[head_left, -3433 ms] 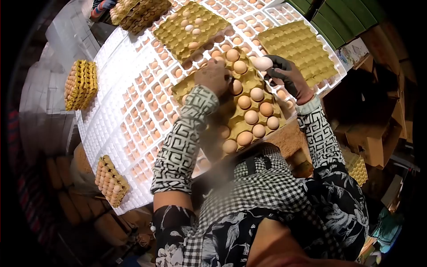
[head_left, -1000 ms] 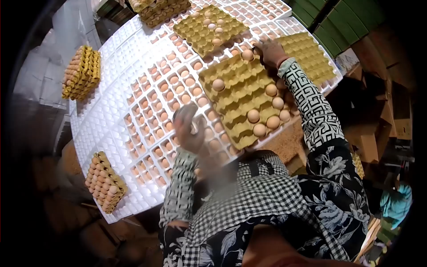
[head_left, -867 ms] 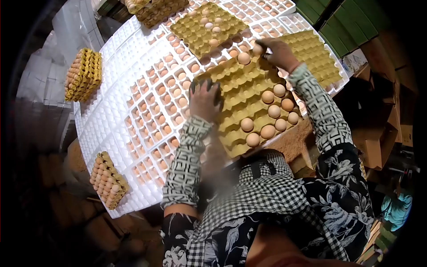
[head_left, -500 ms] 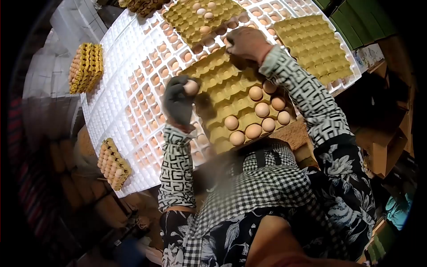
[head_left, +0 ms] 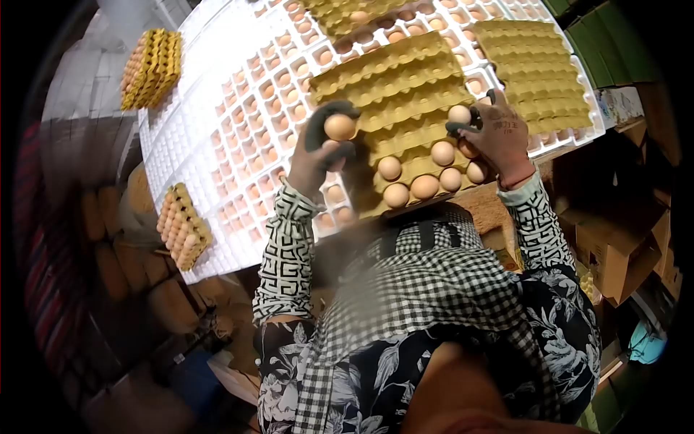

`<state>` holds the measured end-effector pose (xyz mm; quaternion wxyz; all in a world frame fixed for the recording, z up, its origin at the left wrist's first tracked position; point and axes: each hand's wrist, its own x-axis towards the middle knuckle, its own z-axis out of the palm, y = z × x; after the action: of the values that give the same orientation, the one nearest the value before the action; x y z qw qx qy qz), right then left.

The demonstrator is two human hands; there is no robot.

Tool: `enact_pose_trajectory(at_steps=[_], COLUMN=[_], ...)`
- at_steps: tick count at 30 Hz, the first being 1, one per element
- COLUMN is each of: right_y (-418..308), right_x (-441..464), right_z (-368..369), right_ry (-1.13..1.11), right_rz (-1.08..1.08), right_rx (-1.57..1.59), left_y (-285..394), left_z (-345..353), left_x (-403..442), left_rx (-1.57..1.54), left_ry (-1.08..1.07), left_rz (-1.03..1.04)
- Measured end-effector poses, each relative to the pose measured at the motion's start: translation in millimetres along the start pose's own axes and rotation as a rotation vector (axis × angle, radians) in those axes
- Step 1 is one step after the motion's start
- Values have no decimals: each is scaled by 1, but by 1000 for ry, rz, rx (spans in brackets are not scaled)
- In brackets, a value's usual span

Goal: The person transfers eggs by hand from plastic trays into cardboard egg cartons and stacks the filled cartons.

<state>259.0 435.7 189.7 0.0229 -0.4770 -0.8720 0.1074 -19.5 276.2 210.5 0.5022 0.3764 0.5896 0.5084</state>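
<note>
My left hand [head_left: 318, 148], in a dark-palmed glove, is closed around a brown egg [head_left: 340, 128] above the left side of a yellow egg tray [head_left: 394, 83]. Something pale shows lower in that hand, partly hidden by its fingers. At the tray's right side, my right hand [head_left: 499, 134], also gloved, has its thumb and fingers around a paler egg [head_left: 459, 114]. Several brown eggs [head_left: 424, 187] sit in the tray's cups near my body, one partly covered by my right hand. The far rows of cups hold no eggs.
White trays [head_left: 246, 137] with many eggs cover the table underneath. Another yellow tray [head_left: 535, 72] lies at right, and one with eggs [head_left: 340, 18] at the far side. Stacked egg trays [head_left: 152, 69] and a smaller stack [head_left: 182, 224] stand at left. Cardboard boxes [head_left: 622, 246] are at right.
My right hand has come from the tray's far edge back to its right-side eggs and taken hold of one. My left hand still holds its egg. The whole view has shifted slightly.
</note>
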Motion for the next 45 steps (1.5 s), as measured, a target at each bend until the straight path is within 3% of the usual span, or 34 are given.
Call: enact_pose_trajectory(at_steps=[1,2,3,4,5,6,7,9,10,11,12,13,15,16,17,18,19,20,21,22,24,27,30,32,34,35,37,38,39,41,42,43,45], right_y=[-9,-7,-13,-9,-2,0,7,32,-17,-25,-50,-76,-130,-154,-192,-230,-273,-312,-352,-394,-451,-509,-535,-553,-572,-578,-600,-611,-619,-632,-628,-626,-609], right_x=[2,5,5,3,4,1,-7,-23,-49,-63,-78,-93,-107,-113,-118,-124,-124,-122,-125,-135,-153,-169,-168,-159,-144,-145,-150,-152,-150,-146,-146,-148,-153], right_z=[2,6,3,1,1,-4,-3,7,-32,-39,-53,-60,-71,-73,-53,-33,-3,25,49,68,121,191,202,206,215,219,217,226,230,273,278,280,269], right_ry=[30,18,38,2,-31,58,139,99,68,128,163,183,-113,-269,-393,-506,-590,-708,-660,-694,-390,-377,-237,-323,-508,-442,-311,-268,-351,-236,-282,-160,-121], right_rz=[20,11,-5,-12,-29,-69,-114,-16,77,74,-21,30,-17,-81,-203,-331,-428,-589,-797,-772,-995,-1074,-1033,-1093,-1126,-1103,-1054,-1046,-1049,-1248,-1275,-1321,-1222], right_rx=[-61,-60,-104,-42,22,99,185,795,885,986,968,1099,1268,1283,1206,1129,1082,918,707,639,565,118,265,294,156,225,362,520,672,507,457,437,460], left_y=[-2,-5,6,8,5,-9,-4,-3,-11,-13,3,-8,-43,-73,-113,-140,-126,-141,-164,-180,-204,-177,-222,-238,-219,-209,-203,-207,-212,-221,-225,-240,-264], left_z=[-1,2,17,35,48,56,60,65,48,34,14,-8,-70,-96,-141,-178,-201,-224,-240,-253,-266,-275,-299,-298,-304,-307,-322,-328,-332,-338,-341,-345,-347], left_x=[-9,-12,-17,-20,-15,-9,-12,-10,-23,-37,-63,-89,-155,-196,-247,-295,-333,-364,-388,-397,-401,-400,-412,-419,-428,-433,-447,-451,-450,-435,-428,-427,-420], left_rx=[216,697,1087,1341,1420,1443,1624,1666,1537,1409,1197,1026,514,381,487,478,695,752,806,917,1118,819,552,405,-107,-354,-662,-454,-435,-150,86,541,1393], left_ry=[-2,-71,-144,-175,-283,-240,-380,-562,-409,-261,-150,70,432,612,725,801,826,861,897,831,701,747,846,843,865,903,1000,1134,1280,1533,1530,1458,1160], left_rz=[41,197,69,87,-24,13,99,8,77,158,80,167,241,90,61,-153,-357,-404,-459,-483,-507,-593,-190,-101,-157,-183,137,64,119,57,71,-27,-152])
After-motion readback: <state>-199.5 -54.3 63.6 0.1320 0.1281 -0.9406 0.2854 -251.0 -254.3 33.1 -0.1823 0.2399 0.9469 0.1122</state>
